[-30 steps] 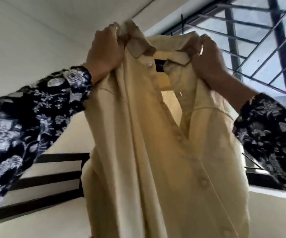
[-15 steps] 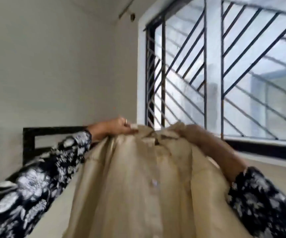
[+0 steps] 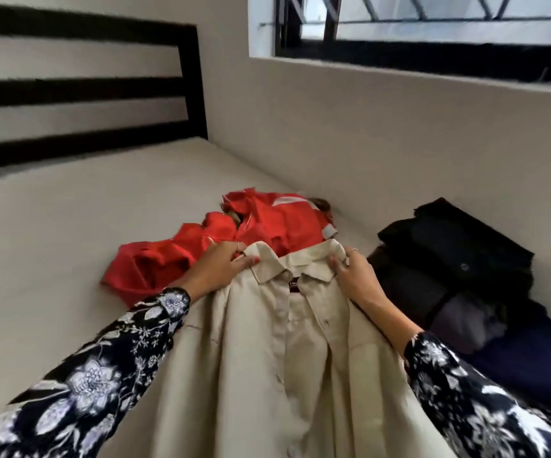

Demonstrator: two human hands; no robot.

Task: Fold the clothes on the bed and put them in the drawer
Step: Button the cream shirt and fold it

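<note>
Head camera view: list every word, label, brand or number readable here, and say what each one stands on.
No text can be read in this view.
Dark neck label inside the collar of the cream shirt: pale lettering, too small and blurred to read.
White patch on the red garment: no legible writing.
Dark folded clothes: a small round mark, no readable text.

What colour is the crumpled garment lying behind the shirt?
Bright red garment, clearest in the head view.
</note>
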